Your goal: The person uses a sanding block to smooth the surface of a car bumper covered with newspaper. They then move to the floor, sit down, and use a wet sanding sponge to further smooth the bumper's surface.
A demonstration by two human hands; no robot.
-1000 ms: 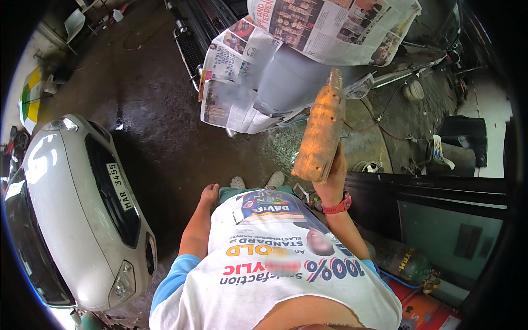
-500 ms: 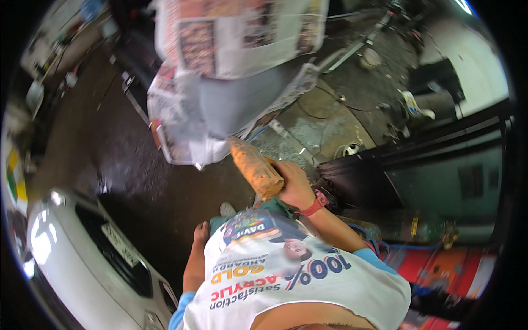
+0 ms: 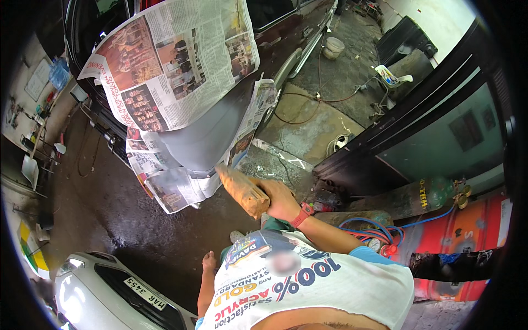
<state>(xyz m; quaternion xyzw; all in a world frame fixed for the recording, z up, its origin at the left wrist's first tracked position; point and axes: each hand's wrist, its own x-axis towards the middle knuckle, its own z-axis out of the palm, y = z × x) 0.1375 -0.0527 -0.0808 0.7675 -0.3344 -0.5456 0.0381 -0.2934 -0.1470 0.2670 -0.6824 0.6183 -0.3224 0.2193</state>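
Observation:
My right hand (image 3: pixel 281 201), with a red watch on its wrist, is closed around a worn orange-brown block (image 3: pixel 242 190). The block's upper end is close to a smooth grey panel (image 3: pixel 198 137) on a dark vehicle; I cannot tell whether they touch. Newspaper sheets (image 3: pixel 187 60) cover the area above the panel, and more newspaper (image 3: pixel 179 190) hangs along its lower edge. My left hand (image 3: pixel 209 260) hangs low at my side with its thumb held out and nothing visible in it. Its other fingers are mostly hidden.
A white car (image 3: pixel 124 294) stands close on my left. To the right are a dark-framed glass door (image 3: pixel 440 129), a green gas cylinder (image 3: pixel 434 195), coiled blue and red hoses (image 3: pixel 379 234) and red drums (image 3: pixel 451 234). A bucket (image 3: pixel 333 48) and a hose (image 3: pixel 300 122) lie beyond.
The view has shifted, and the newspaper, panel and block now appear lower and further left. My right hand keeps hold of the block, and my left hand still hangs down.

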